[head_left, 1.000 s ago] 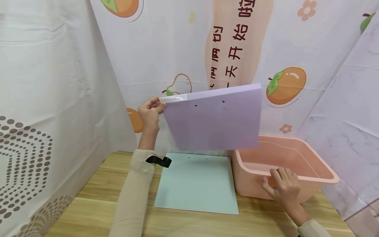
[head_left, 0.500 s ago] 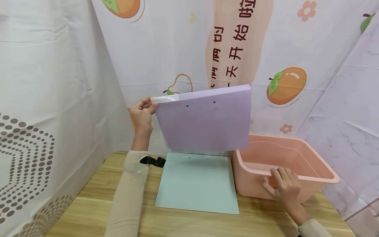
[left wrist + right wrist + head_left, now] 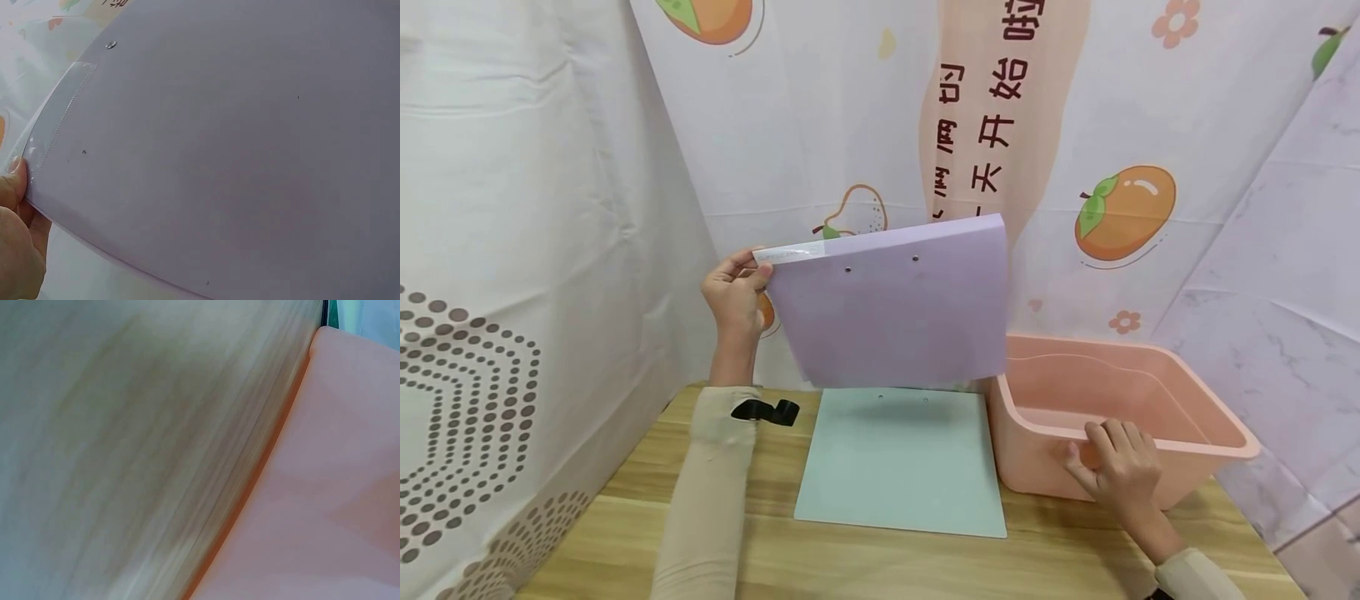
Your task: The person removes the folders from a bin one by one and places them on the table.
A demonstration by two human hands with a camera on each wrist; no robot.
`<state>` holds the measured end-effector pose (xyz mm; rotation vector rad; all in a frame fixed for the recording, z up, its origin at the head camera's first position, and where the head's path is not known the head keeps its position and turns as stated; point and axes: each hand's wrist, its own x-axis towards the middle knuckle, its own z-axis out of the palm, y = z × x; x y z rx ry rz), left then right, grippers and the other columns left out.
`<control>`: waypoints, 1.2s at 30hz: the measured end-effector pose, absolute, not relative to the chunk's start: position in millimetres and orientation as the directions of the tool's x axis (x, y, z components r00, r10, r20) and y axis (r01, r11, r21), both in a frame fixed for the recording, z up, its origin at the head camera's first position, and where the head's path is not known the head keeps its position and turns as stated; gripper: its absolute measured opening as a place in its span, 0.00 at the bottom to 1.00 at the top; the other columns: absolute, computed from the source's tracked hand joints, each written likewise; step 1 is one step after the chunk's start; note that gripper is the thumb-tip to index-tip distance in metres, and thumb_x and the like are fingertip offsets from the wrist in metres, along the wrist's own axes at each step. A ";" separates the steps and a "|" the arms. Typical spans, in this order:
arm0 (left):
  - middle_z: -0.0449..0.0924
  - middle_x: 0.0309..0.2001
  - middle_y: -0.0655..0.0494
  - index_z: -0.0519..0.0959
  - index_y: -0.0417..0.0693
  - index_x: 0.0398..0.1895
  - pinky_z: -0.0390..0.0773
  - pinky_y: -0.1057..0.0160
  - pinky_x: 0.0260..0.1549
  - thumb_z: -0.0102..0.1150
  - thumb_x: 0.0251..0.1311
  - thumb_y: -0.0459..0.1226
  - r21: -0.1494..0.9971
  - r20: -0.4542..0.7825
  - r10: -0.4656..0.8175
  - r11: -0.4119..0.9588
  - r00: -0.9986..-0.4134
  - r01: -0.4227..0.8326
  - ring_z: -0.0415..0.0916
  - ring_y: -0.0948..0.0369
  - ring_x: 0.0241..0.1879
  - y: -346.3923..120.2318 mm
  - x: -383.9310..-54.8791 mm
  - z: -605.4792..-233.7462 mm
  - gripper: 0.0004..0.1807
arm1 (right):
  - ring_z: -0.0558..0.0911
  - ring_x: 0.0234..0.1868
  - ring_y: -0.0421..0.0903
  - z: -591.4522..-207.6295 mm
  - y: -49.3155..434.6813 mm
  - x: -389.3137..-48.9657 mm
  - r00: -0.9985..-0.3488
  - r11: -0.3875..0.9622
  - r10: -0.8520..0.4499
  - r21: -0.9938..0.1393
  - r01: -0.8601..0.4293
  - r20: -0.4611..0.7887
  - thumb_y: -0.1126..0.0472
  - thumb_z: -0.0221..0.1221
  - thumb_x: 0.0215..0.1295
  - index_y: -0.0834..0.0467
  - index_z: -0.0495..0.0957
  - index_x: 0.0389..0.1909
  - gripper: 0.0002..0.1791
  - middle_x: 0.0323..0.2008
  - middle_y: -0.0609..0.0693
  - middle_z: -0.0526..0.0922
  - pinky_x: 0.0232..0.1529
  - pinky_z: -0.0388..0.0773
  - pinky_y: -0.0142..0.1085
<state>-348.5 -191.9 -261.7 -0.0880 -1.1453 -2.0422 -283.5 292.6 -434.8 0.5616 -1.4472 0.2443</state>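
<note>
A purple file folder (image 3: 895, 321) hangs in the air above the table, spine uppermost and slightly tilted, with a clear label strip at the spine's left end. My left hand (image 3: 735, 292) pinches that corner between thumb and fingers; the left wrist view shows the same grip beside the folder's broad cover (image 3: 206, 144). Below lies a mint-green folder (image 3: 901, 467), flat on the table. At the right stands a pink plastic bin (image 3: 1030, 462). The fingers of my right hand (image 3: 1122, 471) curl over its front rim, the thumb outside. The right wrist view shows the bin's side but no hand.
The wooden table (image 3: 850, 567) carries the bin and the green folder. A fruit-print curtain (image 3: 820, 108) hangs behind, and a dotted white cloth (image 3: 550, 208) closes off the left. Marble-patterned sheeting (image 3: 1285, 275) is at the right, close to the bin.
My left hand has carried the purple folder leftward, away from the bin, at about the same height. The right hand stays on the bin's rim.
</note>
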 end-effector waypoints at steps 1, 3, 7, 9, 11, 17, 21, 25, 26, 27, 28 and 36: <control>0.80 0.20 0.58 0.88 0.48 0.22 0.77 0.74 0.18 0.66 0.48 0.13 0.699 0.400 -0.598 -0.291 -0.694 0.653 0.73 0.66 0.19 -194.5 -347.8 -262.2 0.20 | 0.67 0.17 0.59 -435.0 292.3 -284.6 0.128 0.848 -0.175 0.216 -0.485 0.976 0.48 0.52 0.65 0.66 0.72 0.19 0.25 0.16 0.60 0.71 0.17 0.57 0.50; 0.80 0.20 0.58 0.88 0.48 0.23 0.78 0.73 0.19 0.67 0.49 0.13 0.704 0.397 -0.607 -0.280 -0.689 0.653 0.74 0.66 0.20 -199.6 -346.0 -263.5 0.19 | 0.67 0.17 0.59 -435.9 291.8 -286.5 0.129 0.847 -0.178 0.219 -0.484 0.975 0.48 0.52 0.65 0.66 0.72 0.19 0.25 0.16 0.60 0.71 0.17 0.57 0.50; 0.80 0.20 0.59 0.88 0.48 0.24 0.77 0.73 0.19 0.68 0.49 0.15 0.715 0.390 -0.635 -0.248 -0.667 0.654 0.74 0.66 0.21 -208.1 -341.1 -267.4 0.18 | 0.67 0.17 0.59 -438.2 290.8 -290.2 0.129 0.848 -0.182 0.221 -0.481 0.975 0.47 0.52 0.65 0.66 0.72 0.19 0.26 0.16 0.60 0.71 0.17 0.58 0.50; 0.80 0.20 0.59 0.88 0.48 0.24 0.77 0.73 0.19 0.69 0.50 0.15 0.727 0.384 -0.641 -0.234 -0.664 0.646 0.74 0.66 0.21 -210.8 -338.6 -270.4 0.17 | 0.67 0.17 0.60 -439.0 290.4 -291.6 0.129 0.850 -0.179 0.219 -0.480 0.975 0.47 0.51 0.65 0.66 0.73 0.19 0.26 0.16 0.60 0.72 0.17 0.58 0.50; 0.79 0.20 0.59 0.88 0.48 0.24 0.77 0.73 0.19 0.69 0.50 0.16 0.738 0.372 -0.642 -0.233 -0.670 0.633 0.73 0.65 0.21 -212.4 -337.7 -274.6 0.17 | 0.67 0.17 0.60 -439.1 290.0 -292.6 0.130 0.852 -0.175 0.216 -0.477 0.976 0.47 0.51 0.65 0.66 0.72 0.19 0.26 0.17 0.60 0.72 0.17 0.58 0.50; 0.81 0.21 0.62 0.89 0.43 0.28 0.79 0.74 0.21 0.70 0.51 0.17 0.799 0.372 -0.608 -0.176 -0.701 0.576 0.75 0.66 0.23 -212.1 -333.7 -294.2 0.13 | 0.67 0.17 0.59 -437.4 285.8 -292.9 0.142 0.851 -0.175 0.223 -0.476 0.974 0.47 0.51 0.64 0.66 0.72 0.19 0.25 0.17 0.60 0.72 0.16 0.55 0.49; 0.81 0.21 0.65 0.86 0.29 0.39 0.80 0.74 0.21 0.70 0.51 0.18 0.836 0.398 -0.576 -0.093 -0.714 0.540 0.75 0.68 0.23 -206.7 -335.2 -310.3 0.11 | 0.66 0.16 0.59 -439.7 286.3 -292.6 0.146 0.851 -0.179 0.228 -0.474 0.973 0.47 0.51 0.64 0.66 0.72 0.19 0.25 0.16 0.59 0.71 0.16 0.56 0.49; 0.82 0.20 0.70 0.84 0.22 0.42 0.79 0.75 0.22 0.71 0.50 0.18 0.837 0.456 -0.541 -0.010 -0.706 0.548 0.75 0.69 0.22 -200.9 -340.7 -322.7 0.14 | 0.66 0.16 0.59 -441.7 288.6 -291.8 0.148 0.856 -0.173 0.223 -0.466 0.974 0.46 0.51 0.65 0.65 0.72 0.19 0.26 0.16 0.59 0.71 0.16 0.56 0.49; 0.82 0.20 0.70 0.84 0.22 0.42 0.78 0.76 0.22 0.71 0.50 0.18 0.831 0.474 -0.532 0.009 -0.701 0.556 0.75 0.70 0.22 -200.1 -341.7 -325.2 0.14 | 0.66 0.16 0.59 -441.9 289.1 -291.6 0.149 0.857 -0.170 0.221 -0.465 0.974 0.46 0.51 0.65 0.65 0.72 0.19 0.26 0.16 0.59 0.71 0.17 0.56 0.49; 0.82 0.20 0.71 0.83 0.21 0.42 0.77 0.76 0.22 0.70 0.50 0.18 0.824 0.491 -0.523 0.021 -0.697 0.566 0.75 0.70 0.22 -199.8 -342.7 -327.3 0.14 | 0.66 0.16 0.59 -442.2 289.4 -291.4 0.151 0.859 -0.169 0.221 -0.462 0.974 0.46 0.51 0.65 0.65 0.72 0.19 0.26 0.16 0.59 0.71 0.16 0.56 0.49; 0.82 0.20 0.71 0.83 0.20 0.41 0.77 0.76 0.22 0.70 0.50 0.18 0.815 0.511 -0.511 0.032 -0.691 0.579 0.74 0.70 0.21 -199.8 -343.3 -329.2 0.13 | 0.66 0.16 0.59 -442.3 289.7 -291.5 0.156 0.860 -0.165 0.220 -0.461 0.974 0.46 0.51 0.65 0.65 0.72 0.19 0.27 0.16 0.59 0.71 0.16 0.56 0.49; 0.87 0.27 0.69 0.81 0.17 0.43 0.83 0.75 0.29 0.67 0.53 0.17 0.734 0.654 -0.299 0.028 -0.695 0.678 0.82 0.72 0.26 -214.5 -343.3 -343.0 0.13 | 0.66 0.16 0.60 -441.4 291.2 -290.5 0.182 0.864 -0.148 0.217 -0.455 0.972 0.45 0.51 0.66 0.65 0.72 0.19 0.28 0.15 0.59 0.71 0.17 0.55 0.49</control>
